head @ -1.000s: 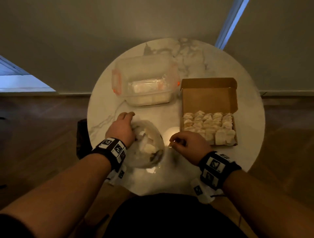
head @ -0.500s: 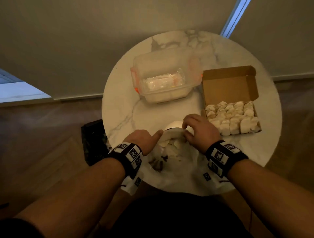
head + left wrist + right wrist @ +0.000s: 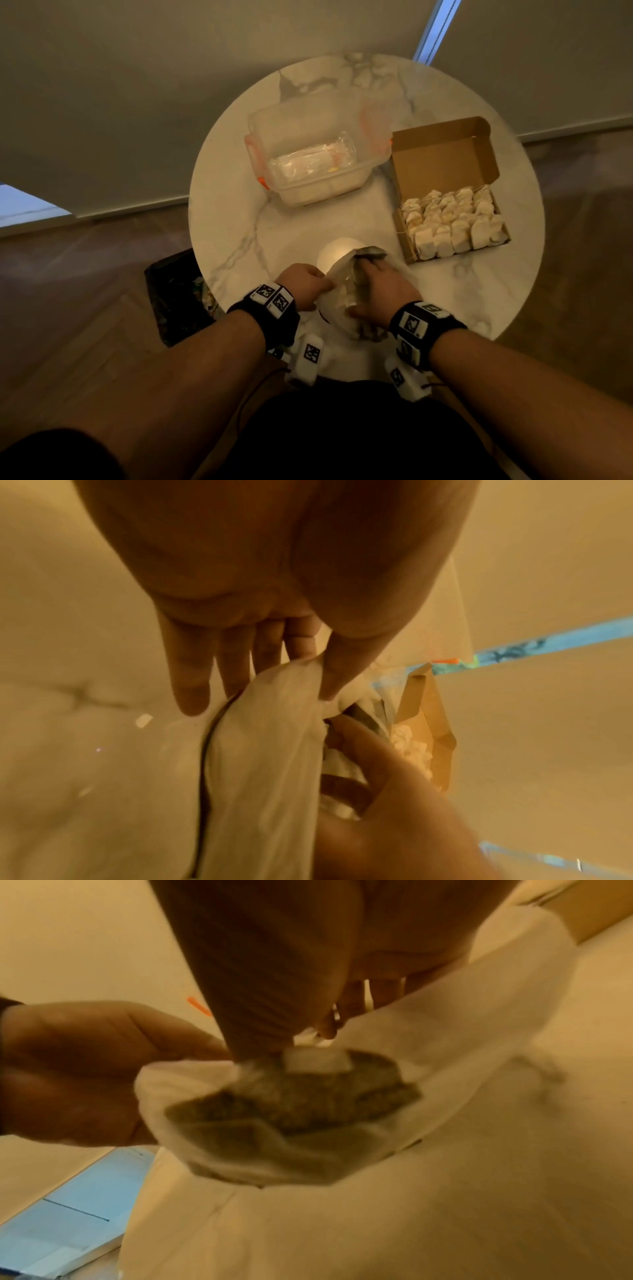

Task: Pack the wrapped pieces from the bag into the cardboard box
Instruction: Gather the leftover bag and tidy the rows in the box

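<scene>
A pale, translucent bag (image 3: 337, 291) lies at the near edge of the round marble table (image 3: 239, 222). My left hand (image 3: 327, 282) pinches its rim between thumb and forefinger, plain in the left wrist view (image 3: 316, 674), the other fingers straight. My right hand (image 3: 370, 263) reaches into the bag's mouth; its thumb and a fingertip close on a white wrapped piece (image 3: 316, 1060) there. The open cardboard box (image 3: 445, 161) stands to the right, its tray holding rows of wrapped pieces (image 3: 452, 219).
A clear plastic container (image 3: 308, 161) with orange clips sits at the table's middle back, left of the box. A dark bin or bag (image 3: 174, 294) stands on the wooden floor under the table's left edge. A lamp glare (image 3: 342, 250) lies just beyond the bag.
My right hand has moved left from beside the bag to its mouth and then down inside it. My left hand has shifted from covering the bag to pinching its rim.
</scene>
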Demonstrator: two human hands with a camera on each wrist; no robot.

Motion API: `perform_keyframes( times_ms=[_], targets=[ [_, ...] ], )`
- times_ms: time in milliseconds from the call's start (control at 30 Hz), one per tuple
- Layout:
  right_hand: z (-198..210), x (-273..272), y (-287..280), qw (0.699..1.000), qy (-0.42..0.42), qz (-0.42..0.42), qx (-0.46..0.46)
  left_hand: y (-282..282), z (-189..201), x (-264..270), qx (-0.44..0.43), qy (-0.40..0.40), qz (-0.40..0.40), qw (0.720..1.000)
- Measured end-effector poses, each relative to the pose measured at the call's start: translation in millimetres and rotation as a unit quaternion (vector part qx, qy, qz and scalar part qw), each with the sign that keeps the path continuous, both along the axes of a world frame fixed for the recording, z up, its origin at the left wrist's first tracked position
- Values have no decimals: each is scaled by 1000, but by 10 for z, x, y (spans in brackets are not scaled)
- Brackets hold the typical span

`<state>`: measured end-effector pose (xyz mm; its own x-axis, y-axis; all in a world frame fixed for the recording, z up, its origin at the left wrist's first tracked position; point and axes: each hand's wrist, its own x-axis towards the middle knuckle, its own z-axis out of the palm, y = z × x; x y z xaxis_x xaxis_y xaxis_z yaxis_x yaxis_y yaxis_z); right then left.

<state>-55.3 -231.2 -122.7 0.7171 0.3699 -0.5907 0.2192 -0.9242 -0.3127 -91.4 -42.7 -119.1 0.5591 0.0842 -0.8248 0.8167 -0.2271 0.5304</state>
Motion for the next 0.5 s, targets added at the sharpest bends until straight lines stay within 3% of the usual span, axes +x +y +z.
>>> perform_keyframes(
  times_ms=[100,167,300,500],
  targets=[
    [-94,-33,23,1000,5,-19,17,-48,-41,-2,-116,12,173,978],
    [-115,-38,22,999,0,-26,33,-58,-51,0,-164,12,229,959],
    [-156,-18,43,992,11,-45,118,-54,-60,6,-216,-1,241,946],
    [-208,25,-61,963,110,-157,188,-66,-126,12,-189,9,233,954]
  ],
)
